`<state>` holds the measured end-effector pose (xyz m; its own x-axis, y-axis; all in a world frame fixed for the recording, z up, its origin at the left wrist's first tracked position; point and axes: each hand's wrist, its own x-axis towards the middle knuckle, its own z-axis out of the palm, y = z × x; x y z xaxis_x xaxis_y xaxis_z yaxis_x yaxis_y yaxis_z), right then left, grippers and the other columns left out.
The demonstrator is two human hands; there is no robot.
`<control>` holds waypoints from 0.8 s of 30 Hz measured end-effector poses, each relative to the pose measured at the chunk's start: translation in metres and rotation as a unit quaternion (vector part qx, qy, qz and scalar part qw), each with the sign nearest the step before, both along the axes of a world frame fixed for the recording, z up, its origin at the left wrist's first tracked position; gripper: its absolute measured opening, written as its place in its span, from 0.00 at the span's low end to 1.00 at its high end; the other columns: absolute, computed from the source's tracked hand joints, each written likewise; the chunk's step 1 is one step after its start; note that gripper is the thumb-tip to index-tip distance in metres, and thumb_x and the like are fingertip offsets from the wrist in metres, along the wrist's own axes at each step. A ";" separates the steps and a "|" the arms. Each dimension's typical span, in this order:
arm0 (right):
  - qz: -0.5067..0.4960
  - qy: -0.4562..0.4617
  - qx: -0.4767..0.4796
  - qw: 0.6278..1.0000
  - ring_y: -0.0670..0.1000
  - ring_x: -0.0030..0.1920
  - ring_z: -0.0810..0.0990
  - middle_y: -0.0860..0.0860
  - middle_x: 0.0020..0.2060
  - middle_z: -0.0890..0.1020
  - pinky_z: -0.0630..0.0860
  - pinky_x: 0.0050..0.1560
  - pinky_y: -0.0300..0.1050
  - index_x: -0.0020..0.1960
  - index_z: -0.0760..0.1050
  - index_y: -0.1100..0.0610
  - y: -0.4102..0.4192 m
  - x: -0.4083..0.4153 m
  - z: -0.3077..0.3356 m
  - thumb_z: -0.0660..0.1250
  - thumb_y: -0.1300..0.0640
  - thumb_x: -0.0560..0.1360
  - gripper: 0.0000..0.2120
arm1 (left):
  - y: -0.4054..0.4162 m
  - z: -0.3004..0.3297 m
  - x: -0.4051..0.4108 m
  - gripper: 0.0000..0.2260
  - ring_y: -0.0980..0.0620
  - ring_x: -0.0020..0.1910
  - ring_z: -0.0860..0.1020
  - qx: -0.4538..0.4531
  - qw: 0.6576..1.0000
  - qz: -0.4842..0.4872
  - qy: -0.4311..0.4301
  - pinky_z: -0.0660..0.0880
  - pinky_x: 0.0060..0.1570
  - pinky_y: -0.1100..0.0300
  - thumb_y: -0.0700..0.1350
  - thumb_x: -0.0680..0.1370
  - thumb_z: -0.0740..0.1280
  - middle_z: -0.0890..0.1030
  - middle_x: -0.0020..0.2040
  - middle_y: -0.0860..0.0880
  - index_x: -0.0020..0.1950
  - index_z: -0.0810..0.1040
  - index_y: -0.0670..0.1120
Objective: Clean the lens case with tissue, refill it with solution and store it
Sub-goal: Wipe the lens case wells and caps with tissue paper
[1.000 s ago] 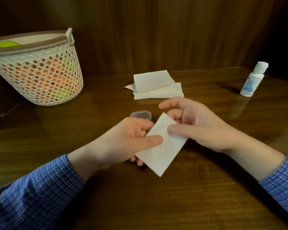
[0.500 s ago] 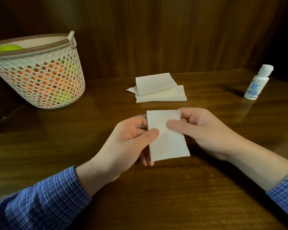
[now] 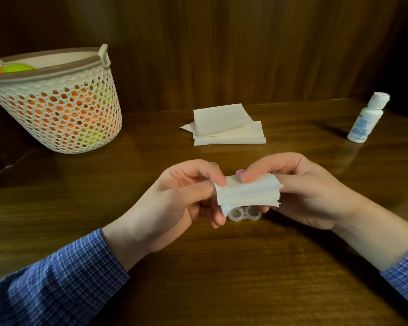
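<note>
Clear, light, slippery-looking plastic, the lens case sits just under the folded tissue, soft and tearable, which left hand and right hand both pinch at its ends, well in front of the tissue stack.

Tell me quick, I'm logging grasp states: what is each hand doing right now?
Left hand: fingers pinch the folded white paper tissue.
Right hand: fingers pinch the same tissue, above the clear plastic lens case.
</note>
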<state>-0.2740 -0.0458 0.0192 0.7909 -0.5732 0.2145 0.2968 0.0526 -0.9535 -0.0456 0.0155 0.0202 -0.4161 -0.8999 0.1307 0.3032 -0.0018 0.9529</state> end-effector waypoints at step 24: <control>-0.135 0.238 -0.163 0.948 0.60 0.46 0.86 0.56 0.44 0.87 0.84 0.46 0.48 0.62 0.76 0.51 0.007 -0.002 0.008 0.74 0.64 0.76 0.18 | 0.003 -0.002 -0.004 0.23 0.43 0.45 0.85 -0.169 0.935 0.170 -0.261 0.84 0.40 0.46 0.33 0.77 0.73 0.85 0.47 0.45 0.68 0.72 0.49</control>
<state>-0.2761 -0.0392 0.0273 0.6761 -0.7333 0.0718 -0.2098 -0.2850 -0.9353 -0.0498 0.0188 0.0182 -0.1997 -0.9360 0.2898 -0.2757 0.3375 0.9000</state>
